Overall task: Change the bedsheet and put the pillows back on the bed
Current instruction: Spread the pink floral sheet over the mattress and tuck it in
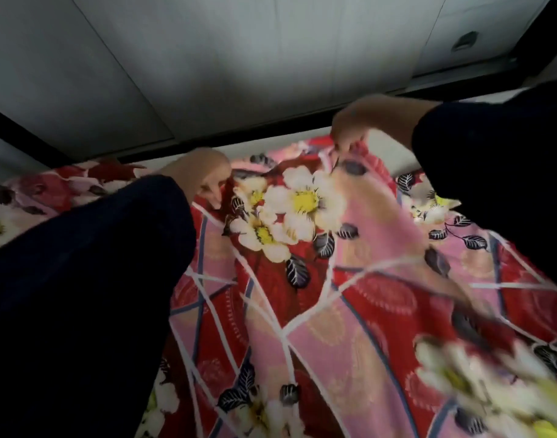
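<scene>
Red floral bedsheet (302,279) bunched; left hand (201,172) fingers (212,188) pinch its fold, right hand (368,121) fingers pinch raised edge.

No text, label, brand, number or sign can be read. The red and pink floral bedsheet (302,295) bears only a printed pattern of white flowers with yellow centres, dark leaves and pale crossing lines. The grey panelled surface (207,58) beyond the bed's far edge shows no writing.
</scene>
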